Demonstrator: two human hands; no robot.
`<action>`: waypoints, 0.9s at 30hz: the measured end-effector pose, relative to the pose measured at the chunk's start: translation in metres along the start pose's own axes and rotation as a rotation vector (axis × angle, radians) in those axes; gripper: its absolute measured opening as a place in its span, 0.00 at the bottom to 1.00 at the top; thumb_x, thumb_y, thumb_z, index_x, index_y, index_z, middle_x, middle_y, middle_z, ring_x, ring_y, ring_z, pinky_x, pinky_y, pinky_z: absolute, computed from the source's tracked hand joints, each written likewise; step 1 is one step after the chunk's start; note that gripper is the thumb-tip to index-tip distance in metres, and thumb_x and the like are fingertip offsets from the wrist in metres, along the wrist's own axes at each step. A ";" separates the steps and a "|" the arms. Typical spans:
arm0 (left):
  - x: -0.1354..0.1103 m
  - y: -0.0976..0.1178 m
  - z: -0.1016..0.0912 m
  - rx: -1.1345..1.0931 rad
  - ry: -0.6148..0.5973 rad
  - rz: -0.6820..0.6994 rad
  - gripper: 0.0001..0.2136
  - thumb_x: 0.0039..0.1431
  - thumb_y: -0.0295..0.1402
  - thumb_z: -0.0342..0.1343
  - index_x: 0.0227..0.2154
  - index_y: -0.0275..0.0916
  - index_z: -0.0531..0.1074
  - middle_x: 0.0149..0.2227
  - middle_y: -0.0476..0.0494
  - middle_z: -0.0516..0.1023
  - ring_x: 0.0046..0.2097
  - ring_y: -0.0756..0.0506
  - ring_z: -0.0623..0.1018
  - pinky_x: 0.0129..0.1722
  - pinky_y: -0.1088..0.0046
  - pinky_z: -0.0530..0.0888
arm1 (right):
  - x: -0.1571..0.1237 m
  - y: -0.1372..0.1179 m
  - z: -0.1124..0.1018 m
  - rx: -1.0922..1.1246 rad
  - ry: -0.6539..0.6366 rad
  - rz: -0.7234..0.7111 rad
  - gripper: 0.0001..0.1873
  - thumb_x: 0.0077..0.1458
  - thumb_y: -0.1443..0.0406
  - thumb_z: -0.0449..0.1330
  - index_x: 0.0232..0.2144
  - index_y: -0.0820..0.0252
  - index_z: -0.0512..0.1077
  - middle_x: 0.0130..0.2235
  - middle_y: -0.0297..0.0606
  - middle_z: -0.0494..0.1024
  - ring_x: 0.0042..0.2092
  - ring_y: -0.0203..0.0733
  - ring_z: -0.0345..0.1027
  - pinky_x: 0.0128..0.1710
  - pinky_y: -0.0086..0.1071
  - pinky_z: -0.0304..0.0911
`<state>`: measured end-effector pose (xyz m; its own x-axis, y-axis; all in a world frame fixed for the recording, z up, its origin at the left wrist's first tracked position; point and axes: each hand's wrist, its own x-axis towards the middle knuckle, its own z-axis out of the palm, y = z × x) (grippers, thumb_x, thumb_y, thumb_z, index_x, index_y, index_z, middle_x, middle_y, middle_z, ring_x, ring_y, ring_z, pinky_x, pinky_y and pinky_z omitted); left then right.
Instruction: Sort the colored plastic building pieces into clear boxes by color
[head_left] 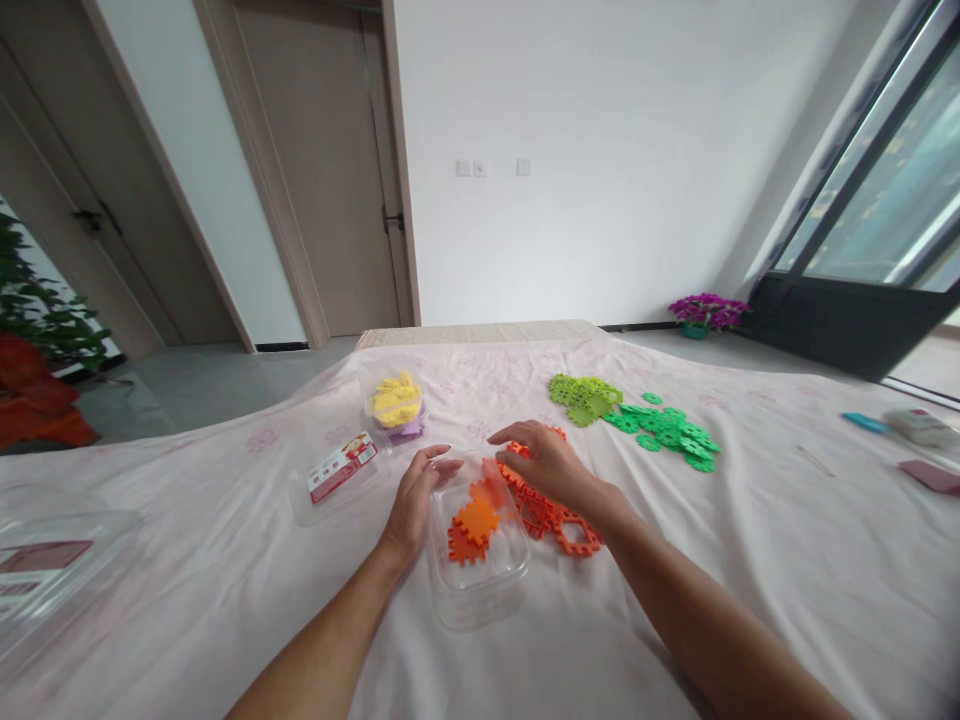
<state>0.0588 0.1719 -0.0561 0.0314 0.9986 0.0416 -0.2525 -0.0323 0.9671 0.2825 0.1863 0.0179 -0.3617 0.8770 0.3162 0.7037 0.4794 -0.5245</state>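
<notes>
Straddling the far end of the tub (pixel 480 605): left hand (pixel 411 492) at its left side, right hand (pixel 551 465) above its far right corner. Tub sits on the cloth-covered surface (pixel 645 610) between the forearms, long axis running roughly away from the person. Orange pieces (pixel 478 520) are inside it, toward the middle and far end.

Key relation, my read: pile (pixel 534 510) lies just right of the tub, strung out from the far end back toward the near right. Right hand is clearly nearer, partly over it; left is across the tub from it.

Hands: right has fingers half bent, thumb apart from them, no piece visible in the gap. Left is loosely curled by the tub wall; can't tell whether it's gripping the rim or just resting there.

Hard to make out: right hand and wrist cover part of the pile, so no piece count. Clear plastic makes the tub's far rim faint. The farthest orange patch in the tub is smeared; can't say whether it's lying flat or tilted. Box (pixel 112 528) at far left is cut off by the frame.
</notes>
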 end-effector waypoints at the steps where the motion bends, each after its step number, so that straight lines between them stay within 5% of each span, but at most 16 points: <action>1: 0.000 0.000 0.000 -0.004 0.004 0.004 0.20 0.55 0.40 0.55 0.48 0.37 0.70 0.43 0.36 0.82 0.50 0.39 0.79 0.55 0.58 0.67 | 0.002 0.010 -0.004 -0.072 0.010 0.043 0.17 0.56 0.65 0.59 0.48 0.52 0.77 0.50 0.39 0.80 0.54 0.48 0.69 0.56 0.40 0.61; 6: 0.005 -0.003 -0.005 -0.023 0.061 0.043 0.21 0.53 0.39 0.54 0.49 0.35 0.70 0.43 0.35 0.82 0.49 0.39 0.79 0.54 0.58 0.68 | 0.002 0.086 -0.020 -0.331 0.009 0.312 0.26 0.59 0.64 0.56 0.59 0.63 0.69 0.58 0.51 0.72 0.60 0.54 0.64 0.60 0.42 0.55; 11: 0.009 -0.004 -0.007 0.001 0.096 0.027 0.21 0.51 0.37 0.54 0.48 0.35 0.70 0.43 0.35 0.82 0.48 0.39 0.79 0.54 0.56 0.68 | -0.007 0.139 -0.012 -0.304 -0.065 0.401 0.39 0.52 0.58 0.63 0.64 0.67 0.62 0.61 0.54 0.69 0.61 0.58 0.62 0.60 0.43 0.56; 14: 0.009 -0.003 -0.007 0.008 0.093 0.027 0.21 0.51 0.37 0.53 0.47 0.35 0.70 0.44 0.35 0.82 0.49 0.39 0.79 0.55 0.55 0.67 | -0.008 0.145 -0.008 -0.274 -0.068 0.380 0.40 0.49 0.56 0.65 0.62 0.66 0.65 0.59 0.52 0.72 0.58 0.58 0.65 0.57 0.42 0.59; 20: 0.009 -0.004 -0.007 0.021 0.073 0.034 0.20 0.52 0.38 0.53 0.47 0.35 0.70 0.44 0.34 0.82 0.50 0.38 0.79 0.56 0.54 0.67 | -0.005 0.138 -0.013 -0.147 -0.081 0.299 0.20 0.47 0.64 0.65 0.45 0.61 0.79 0.45 0.43 0.81 0.45 0.50 0.73 0.49 0.37 0.64; 27: 0.006 -0.001 -0.005 0.006 0.086 0.029 0.19 0.52 0.39 0.55 0.46 0.36 0.71 0.43 0.35 0.82 0.49 0.38 0.79 0.55 0.55 0.68 | -0.008 0.139 -0.015 -0.232 -0.023 0.368 0.22 0.43 0.59 0.68 0.43 0.59 0.78 0.43 0.39 0.81 0.44 0.47 0.73 0.45 0.33 0.64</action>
<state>0.0544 0.1783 -0.0579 -0.0593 0.9971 0.0485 -0.2462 -0.0617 0.9673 0.3923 0.2456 -0.0460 -0.0722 0.9898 0.1224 0.9060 0.1164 -0.4069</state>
